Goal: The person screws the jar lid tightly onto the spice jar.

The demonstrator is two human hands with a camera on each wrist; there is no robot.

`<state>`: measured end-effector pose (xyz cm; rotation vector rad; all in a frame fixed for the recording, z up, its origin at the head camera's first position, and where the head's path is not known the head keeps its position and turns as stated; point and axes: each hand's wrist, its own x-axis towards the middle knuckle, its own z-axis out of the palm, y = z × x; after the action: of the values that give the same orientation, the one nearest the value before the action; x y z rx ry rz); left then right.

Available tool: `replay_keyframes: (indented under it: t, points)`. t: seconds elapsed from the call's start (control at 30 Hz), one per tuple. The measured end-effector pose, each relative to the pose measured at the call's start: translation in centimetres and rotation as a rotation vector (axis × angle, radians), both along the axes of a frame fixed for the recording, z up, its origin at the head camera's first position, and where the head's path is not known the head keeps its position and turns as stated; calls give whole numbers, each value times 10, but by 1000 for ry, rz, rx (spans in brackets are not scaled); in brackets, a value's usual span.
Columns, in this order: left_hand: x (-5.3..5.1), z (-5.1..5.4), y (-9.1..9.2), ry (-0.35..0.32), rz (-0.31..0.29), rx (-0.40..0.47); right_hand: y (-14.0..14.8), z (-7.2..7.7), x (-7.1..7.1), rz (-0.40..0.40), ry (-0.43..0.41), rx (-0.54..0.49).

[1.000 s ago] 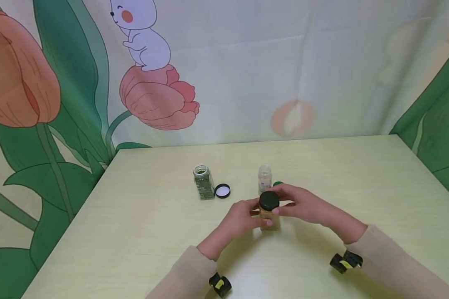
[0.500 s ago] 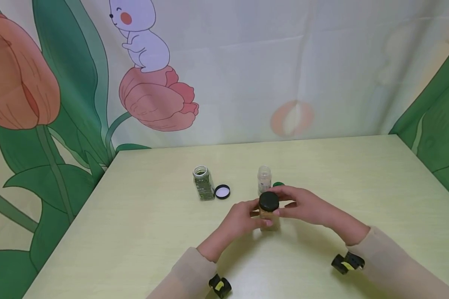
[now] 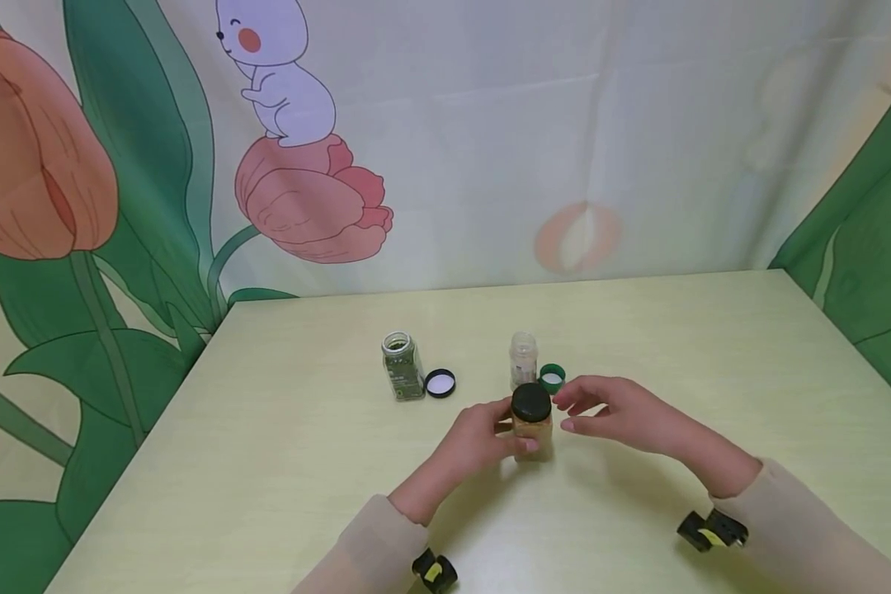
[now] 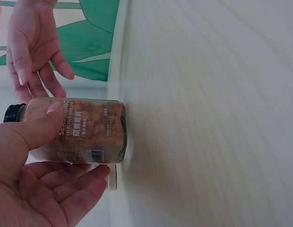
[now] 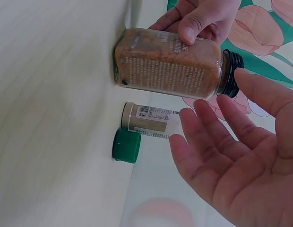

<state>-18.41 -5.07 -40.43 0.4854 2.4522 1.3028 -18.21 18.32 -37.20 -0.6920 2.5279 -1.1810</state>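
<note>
A glass seasoning jar (image 3: 532,433) of reddish-brown spice stands upright on the table, its black lid (image 3: 530,402) on top. My left hand (image 3: 478,436) grips the jar's body from the left, thumb across the printed front in the left wrist view. To the right, my right hand (image 3: 624,412) is apart from the lid in the head view, its fingers loosely bent and holding nothing. Just behind the jar are a small clear bottle (image 3: 523,361), uncapped, and a green cap (image 3: 553,378) lying on the table.
Farther left stands an uncapped glass jar of green dried herbs (image 3: 403,371). Its neighbour is a black lid with a white inside (image 3: 440,383), lying on the pale table (image 3: 304,445). A printed curtain (image 3: 453,165) hangs behind the table's back edge.
My right hand has let go of the jar's black lid and drawn back to the right, uncovering the green cap. The left hand keeps its grip on the jar.
</note>
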Motion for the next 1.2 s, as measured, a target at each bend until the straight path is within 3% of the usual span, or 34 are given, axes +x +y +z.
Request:
replay_keyframes:
  t: [0.43, 1.2]
  points:
    - [1, -1, 0, -4, 5, 4, 7, -11, 8, 5, -17, 8]
    - [1, -1, -13, 24, -3, -10, 9, -16, 8, 33, -33, 28]
